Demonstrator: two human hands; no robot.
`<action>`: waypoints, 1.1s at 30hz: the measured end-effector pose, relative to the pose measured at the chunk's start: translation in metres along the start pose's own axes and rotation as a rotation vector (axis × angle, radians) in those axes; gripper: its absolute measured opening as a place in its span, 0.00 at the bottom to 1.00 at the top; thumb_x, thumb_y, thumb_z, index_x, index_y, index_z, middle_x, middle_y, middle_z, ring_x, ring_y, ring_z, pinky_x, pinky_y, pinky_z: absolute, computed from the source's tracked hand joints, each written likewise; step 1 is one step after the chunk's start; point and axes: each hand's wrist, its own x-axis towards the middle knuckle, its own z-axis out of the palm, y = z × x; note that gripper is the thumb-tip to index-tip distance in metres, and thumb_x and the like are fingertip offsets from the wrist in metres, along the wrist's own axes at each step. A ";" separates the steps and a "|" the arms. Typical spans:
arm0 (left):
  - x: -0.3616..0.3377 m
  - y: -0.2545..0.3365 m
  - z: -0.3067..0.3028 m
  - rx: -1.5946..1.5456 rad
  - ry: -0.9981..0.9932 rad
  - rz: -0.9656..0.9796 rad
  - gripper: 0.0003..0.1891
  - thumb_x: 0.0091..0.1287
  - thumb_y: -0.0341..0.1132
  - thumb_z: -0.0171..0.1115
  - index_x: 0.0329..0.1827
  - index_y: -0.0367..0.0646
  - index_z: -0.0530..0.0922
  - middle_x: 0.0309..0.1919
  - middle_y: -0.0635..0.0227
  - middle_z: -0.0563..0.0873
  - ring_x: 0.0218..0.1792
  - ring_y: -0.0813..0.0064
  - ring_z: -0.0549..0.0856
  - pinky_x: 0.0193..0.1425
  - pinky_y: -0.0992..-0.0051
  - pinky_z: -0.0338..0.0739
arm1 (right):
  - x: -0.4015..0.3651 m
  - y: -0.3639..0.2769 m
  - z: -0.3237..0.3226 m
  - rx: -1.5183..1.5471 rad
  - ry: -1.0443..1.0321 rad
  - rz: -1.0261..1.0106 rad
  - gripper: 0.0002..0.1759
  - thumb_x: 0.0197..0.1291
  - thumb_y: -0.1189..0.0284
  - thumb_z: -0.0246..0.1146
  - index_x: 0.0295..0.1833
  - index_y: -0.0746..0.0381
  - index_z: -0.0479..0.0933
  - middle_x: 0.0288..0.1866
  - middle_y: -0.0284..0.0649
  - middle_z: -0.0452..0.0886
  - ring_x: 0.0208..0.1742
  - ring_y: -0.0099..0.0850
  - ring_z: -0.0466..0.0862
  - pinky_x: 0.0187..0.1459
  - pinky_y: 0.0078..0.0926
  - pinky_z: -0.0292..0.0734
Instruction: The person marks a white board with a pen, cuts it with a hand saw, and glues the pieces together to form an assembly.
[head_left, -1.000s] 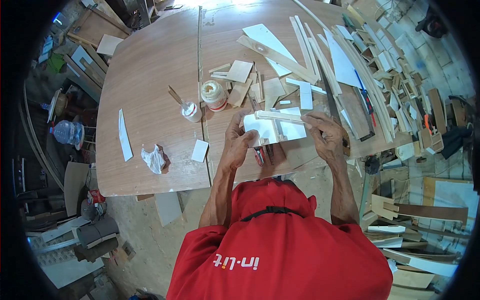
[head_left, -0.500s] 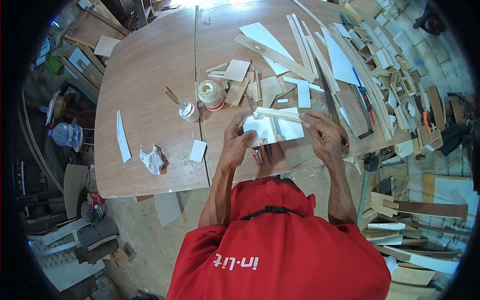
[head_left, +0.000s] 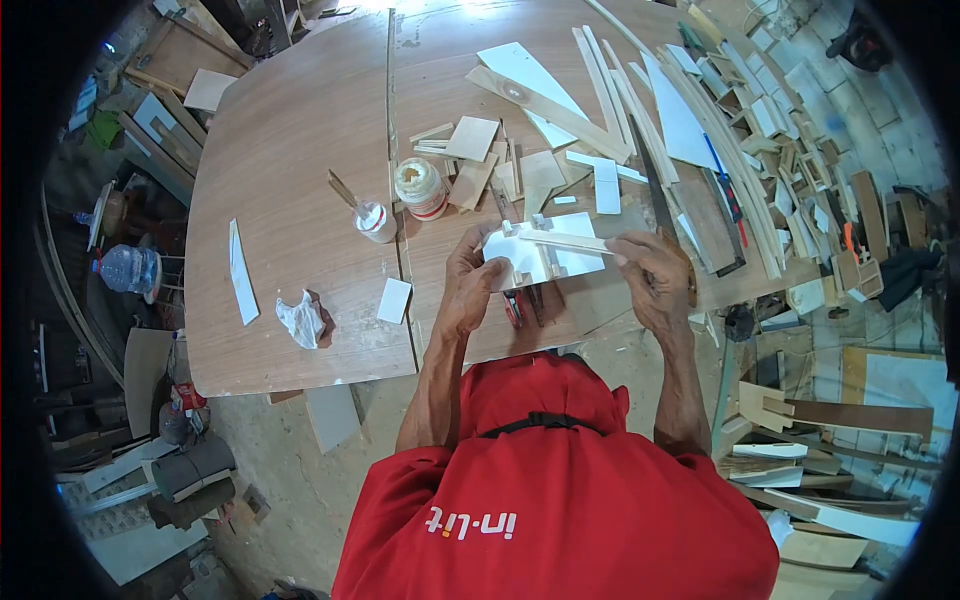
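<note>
My left hand (head_left: 474,276) grips the left edge of a small white board assembly (head_left: 582,262), thumb on top. Narrow wooden pieces stand on its face, with a strip across its middle. In my right hand (head_left: 652,272) is a thin flat wooden stick (head_left: 572,241), pinched at its right end. The stick's other end lies over the upper left part of the board; whether it touches cannot be made out. Beneath the board, a red-handled tool (head_left: 513,310) lies partly hidden on the table.
An open jar (head_left: 421,188) and a white cup (head_left: 375,222) with sticks stand left of my hands. Wood offcuts (head_left: 470,140) lie beyond them, long strips (head_left: 605,90) and a handsaw (head_left: 655,190) to the right. Crumpled white cloth (head_left: 302,320) and a small white tile (head_left: 395,300) rest nearer the front edge.
The stick in my right hand has shifted slightly down and to the right across the board. My left hand keeps its hold on the board, almost in the same place.
</note>
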 end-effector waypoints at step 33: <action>0.006 -0.009 -0.005 0.104 0.087 0.052 0.26 0.61 0.18 0.52 0.64 0.41 0.71 0.48 0.61 0.83 0.43 0.76 0.84 0.47 0.78 0.83 | -0.040 -0.001 0.009 0.081 0.034 0.090 0.14 0.59 0.83 0.64 0.48 0.58 0.85 0.44 0.37 0.84 0.34 0.20 0.77 0.27 0.18 0.67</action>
